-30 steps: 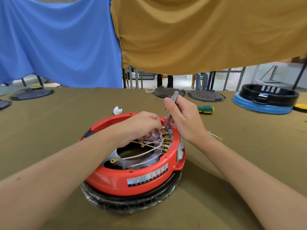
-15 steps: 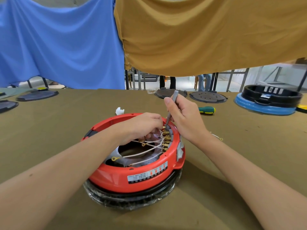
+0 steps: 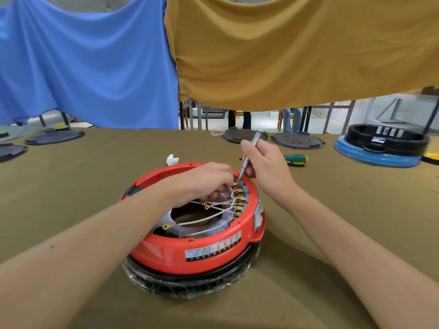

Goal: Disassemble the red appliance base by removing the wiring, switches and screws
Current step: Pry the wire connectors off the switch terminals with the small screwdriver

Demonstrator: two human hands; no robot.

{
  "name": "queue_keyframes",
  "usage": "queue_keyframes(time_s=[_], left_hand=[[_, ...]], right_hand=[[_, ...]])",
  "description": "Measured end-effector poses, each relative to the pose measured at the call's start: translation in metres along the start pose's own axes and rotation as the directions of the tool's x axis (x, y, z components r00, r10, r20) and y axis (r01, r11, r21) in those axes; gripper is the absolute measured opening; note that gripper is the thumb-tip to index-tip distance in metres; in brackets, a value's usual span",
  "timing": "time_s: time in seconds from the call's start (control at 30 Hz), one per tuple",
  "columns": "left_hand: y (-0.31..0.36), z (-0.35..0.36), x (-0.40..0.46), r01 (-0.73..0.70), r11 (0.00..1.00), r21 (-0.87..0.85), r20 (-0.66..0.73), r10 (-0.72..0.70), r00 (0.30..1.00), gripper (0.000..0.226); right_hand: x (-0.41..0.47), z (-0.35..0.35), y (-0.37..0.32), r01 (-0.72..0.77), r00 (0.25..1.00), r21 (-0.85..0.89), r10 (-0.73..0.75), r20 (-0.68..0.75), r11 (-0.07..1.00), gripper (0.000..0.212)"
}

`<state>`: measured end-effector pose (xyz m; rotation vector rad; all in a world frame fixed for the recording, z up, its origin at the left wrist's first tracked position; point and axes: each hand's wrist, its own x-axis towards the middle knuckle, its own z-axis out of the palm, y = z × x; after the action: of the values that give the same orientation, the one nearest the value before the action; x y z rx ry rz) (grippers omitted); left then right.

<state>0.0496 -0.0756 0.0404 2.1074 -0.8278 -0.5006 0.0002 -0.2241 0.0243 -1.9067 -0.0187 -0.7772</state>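
While the left hand (image 3: 209, 179) pinches wiring (image 3: 213, 216), right fingers (image 3: 247, 148) grip the near-upright screwdriver (image 3: 248, 157), tip down.

Green-handled screwdriver (image 3: 295, 159) on olive cloth (image 3: 71, 186) (white scrap (image 3: 172, 160) nearby).

A counter (image 3: 71, 186) draped in olive-brown cloth carries the red appliance base (image 3: 180, 248), which sits near the front on a black ring wrapped in clear film. Just behind the base lies a crumpled white scrap (image 3: 172, 160), perhaps tissue, and to its right rear a green-handled screwdriver (image 3: 295, 159). Farther behind are two dark round plates (image 3: 298, 140), at the far right a black ring on a blue base (image 3: 377, 157), and at the far left more dark flat plates (image 3: 54, 137).
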Motion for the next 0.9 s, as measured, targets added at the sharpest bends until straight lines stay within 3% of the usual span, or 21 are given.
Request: queue_keyframes(time_s=[0.17, 0.23, 0.43, 0.53, 0.7, 0.9], left_hand=[[0.000, 0.000, 0.000, -0.002, 1.000, -0.001, 0.005, 0.002, 1.000, 0.022], [0.000, 0.000, 0.001, 0.001, 1.000, 0.002, 0.005, -0.001, 1.000, 0.022], [-0.002, 0.000, 0.003, -0.002, 1.000, -0.007, -0.008, 0.002, 1.000, 0.019], [-0.002, 0.000, 0.003, 0.000, 1.000, -0.018, -0.011, 0.000, 1.000, 0.020], [-0.001, 0.000, 0.002, 0.002, 1.000, -0.020, 0.002, -0.002, 1.000, 0.022], [0.000, -0.001, 0.001, 0.003, 1.000, -0.026, 0.026, -0.003, 1.000, 0.019]], right_hand=[[0.001, 0.000, 0.005, -0.196, 0.980, 0.082, 0.198, -0.007, 0.977, 0.035], [0.001, 0.000, 0.005, -0.196, 0.980, 0.084, 0.198, -0.007, 0.977, 0.036], [-0.006, 0.000, -0.004, 0.177, 0.984, -0.115, -0.179, -0.014, 0.978, 0.040], [-0.006, -0.001, -0.004, 0.265, 0.964, -0.171, -0.265, 0.022, 0.949, 0.038], [-0.003, 0.000, -0.001, 0.073, 0.997, -0.008, -0.073, -0.015, 0.997, 0.044], [0.000, -0.002, 0.007, -0.181, 0.983, 0.166, 0.176, 0.042, 0.969, 0.037]])
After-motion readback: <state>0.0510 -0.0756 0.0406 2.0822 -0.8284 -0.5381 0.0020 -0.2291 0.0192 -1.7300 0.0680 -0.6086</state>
